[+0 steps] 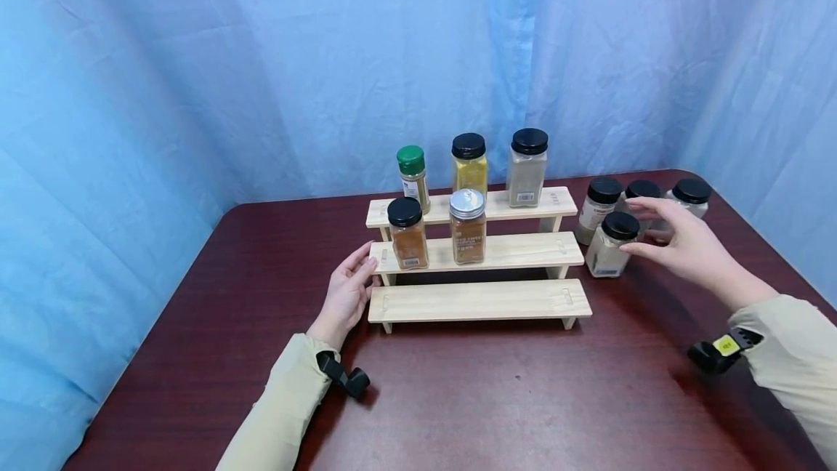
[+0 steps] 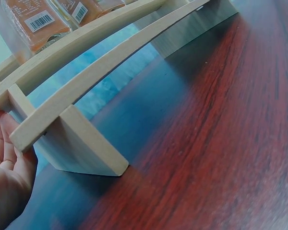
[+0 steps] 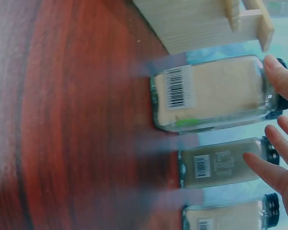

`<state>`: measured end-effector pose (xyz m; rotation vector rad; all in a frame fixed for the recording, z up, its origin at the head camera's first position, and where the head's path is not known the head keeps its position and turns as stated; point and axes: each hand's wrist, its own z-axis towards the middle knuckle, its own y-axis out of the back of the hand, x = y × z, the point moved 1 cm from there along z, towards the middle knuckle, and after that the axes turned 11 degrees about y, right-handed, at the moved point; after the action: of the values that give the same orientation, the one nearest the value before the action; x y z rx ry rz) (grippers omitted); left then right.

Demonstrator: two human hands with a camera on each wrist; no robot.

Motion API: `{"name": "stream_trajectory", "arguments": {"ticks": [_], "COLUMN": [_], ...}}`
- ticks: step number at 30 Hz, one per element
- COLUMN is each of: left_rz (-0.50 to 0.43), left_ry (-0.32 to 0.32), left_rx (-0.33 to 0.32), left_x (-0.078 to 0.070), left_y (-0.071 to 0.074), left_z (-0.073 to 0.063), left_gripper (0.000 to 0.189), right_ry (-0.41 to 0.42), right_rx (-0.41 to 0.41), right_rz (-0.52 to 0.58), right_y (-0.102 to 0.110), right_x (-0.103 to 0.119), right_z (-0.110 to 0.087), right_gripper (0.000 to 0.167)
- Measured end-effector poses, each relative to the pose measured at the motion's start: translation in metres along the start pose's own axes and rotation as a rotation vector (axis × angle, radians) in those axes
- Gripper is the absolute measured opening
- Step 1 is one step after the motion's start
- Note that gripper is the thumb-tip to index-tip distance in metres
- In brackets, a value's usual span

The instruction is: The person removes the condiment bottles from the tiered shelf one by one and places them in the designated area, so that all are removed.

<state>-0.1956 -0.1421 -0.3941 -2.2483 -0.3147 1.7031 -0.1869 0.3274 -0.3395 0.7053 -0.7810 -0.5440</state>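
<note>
At the left end of a three-tier wooden rack (image 1: 477, 251), my left hand (image 1: 346, 289) grips the middle shelf's edge; in the left wrist view its fingers (image 2: 7, 143) curl by the shelf ends. My right hand (image 1: 686, 238) is spread beside a square glass jar (image 1: 605, 249) of pale powder with a black lid. In the right wrist view the thumb (image 3: 282, 79) lies at the jar's neck, while the other fingers stretch apart near the lids behind. Whether the thumb touches the glass I cannot tell.
Behind the pale jar stand more black-lidded jars (image 1: 689, 198). The top shelf bears a green-capped bottle (image 1: 413, 176), a yellow jar (image 1: 469, 166) and a grey jar (image 1: 527, 169). An orange-brown jar (image 1: 408, 238) and a silver-lidded jar (image 1: 467, 231) stand on the middle shelf. Blue curtains (image 1: 366, 71) surround the table.
</note>
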Motion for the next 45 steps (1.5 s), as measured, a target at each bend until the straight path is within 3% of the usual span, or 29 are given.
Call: {"name": "stream_trajectory", "arguments": {"ticks": [3, 9, 17, 23, 33, 45], "left_rz": [0.0, -0.011, -0.013, -0.009, 0.006, -0.005], "left_ry": [0.0, 0.007, 0.011, 0.009, 0.006, 0.001], "left_rx": [-0.004, -0.013, -0.013, -0.013, -0.015, -0.011], "left_x": [0.0, -0.001, -0.001, 0.0, 0.001, 0.001], "left_y": [0.0, -0.002, -0.001, -0.001, 0.001, 0.0], "left_z": [0.0, -0.001, -0.001, 0.0, 0.001, 0.001], "left_gripper": [0.049, 0.047, 0.048, 0.048, 0.046, 0.046], "right_ry": [0.005, -0.064, -0.107, -0.062, 0.092, 0.152], "right_rx": [-0.045, -0.121, -0.162, -0.208, -0.196, -0.16], "right_rz": [0.049, 0.101, 0.139, 0.157, 0.281, 0.377], "right_y": [0.004, 0.009, 0.009, 0.001, -0.027, -0.055], "right_x": [0.002, 0.012, 0.03, 0.046, 0.069, 0.089], "right_z": [0.0, 0.0, -0.003, -0.003, 0.003, 0.02], "right_gripper": [0.063, 0.059, 0.053, 0.05, 0.052, 0.049]}}
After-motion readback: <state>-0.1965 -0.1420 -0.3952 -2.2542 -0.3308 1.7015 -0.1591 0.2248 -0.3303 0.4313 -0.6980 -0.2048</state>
